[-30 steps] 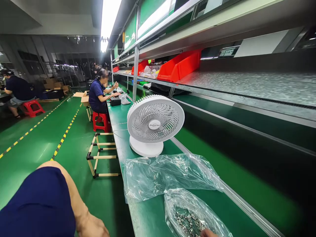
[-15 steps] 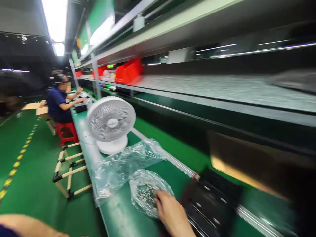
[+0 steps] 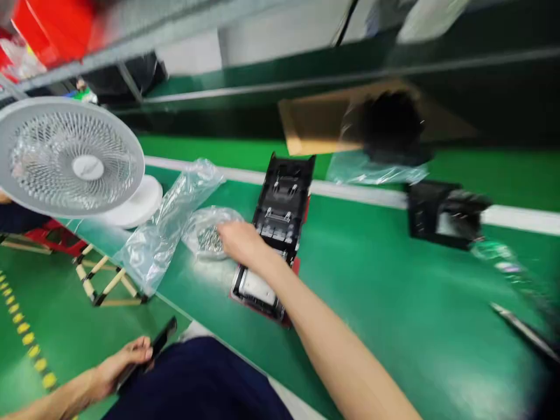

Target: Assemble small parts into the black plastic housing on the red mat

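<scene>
on green bench [image 3: 394,291]: white fan [image 3: 70,157] (factory line).

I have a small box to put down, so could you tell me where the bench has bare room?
The widest bare green mat lies right of the black part, below the black unit. It is crowded on the left: the right hand reaches into the screw bag, beside the loose plastic bag and white fan.

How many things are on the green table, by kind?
White fan: 1
Clear plastic bags: 3
Black plastic parts: 2
Cardboard box: 1
Total: 7
The right hand reaches into the small bag of screws.
</scene>
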The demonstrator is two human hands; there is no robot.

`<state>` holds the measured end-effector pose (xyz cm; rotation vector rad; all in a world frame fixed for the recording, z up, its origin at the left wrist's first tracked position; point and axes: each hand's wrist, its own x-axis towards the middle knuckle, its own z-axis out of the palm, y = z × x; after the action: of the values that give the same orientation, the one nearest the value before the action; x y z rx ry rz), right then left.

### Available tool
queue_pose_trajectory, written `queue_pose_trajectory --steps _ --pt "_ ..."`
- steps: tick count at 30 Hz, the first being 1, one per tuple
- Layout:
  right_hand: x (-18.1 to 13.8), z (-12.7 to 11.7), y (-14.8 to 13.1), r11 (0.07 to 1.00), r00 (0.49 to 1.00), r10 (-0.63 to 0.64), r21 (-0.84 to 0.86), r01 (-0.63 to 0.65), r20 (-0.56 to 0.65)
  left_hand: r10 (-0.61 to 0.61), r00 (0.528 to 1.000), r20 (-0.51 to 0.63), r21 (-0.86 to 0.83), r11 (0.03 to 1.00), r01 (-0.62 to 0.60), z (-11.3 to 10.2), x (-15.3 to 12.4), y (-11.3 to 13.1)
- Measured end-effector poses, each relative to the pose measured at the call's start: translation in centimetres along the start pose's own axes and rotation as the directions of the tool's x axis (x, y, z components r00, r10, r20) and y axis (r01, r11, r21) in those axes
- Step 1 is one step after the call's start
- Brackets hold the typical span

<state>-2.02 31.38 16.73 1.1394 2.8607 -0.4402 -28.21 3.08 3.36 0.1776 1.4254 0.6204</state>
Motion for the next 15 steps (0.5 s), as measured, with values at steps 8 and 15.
queue_pose_trajectory --steps 8,15 --pt "1.5 1.1 0.3 1.0 1.0 -0.01 -0.006 0.01 -0.018 -0.01 0.998 -0.069 -0.345 0.938 -0.015 -1.6 -0.4 1.0" --pt "1.5 0.9 0.2 1.0 1.0 0.005 -0.009 -0.006 -0.012 -0.002 1.0 0.024 -0.391 0.921 0.011 -1.8 -0.9 1.5"
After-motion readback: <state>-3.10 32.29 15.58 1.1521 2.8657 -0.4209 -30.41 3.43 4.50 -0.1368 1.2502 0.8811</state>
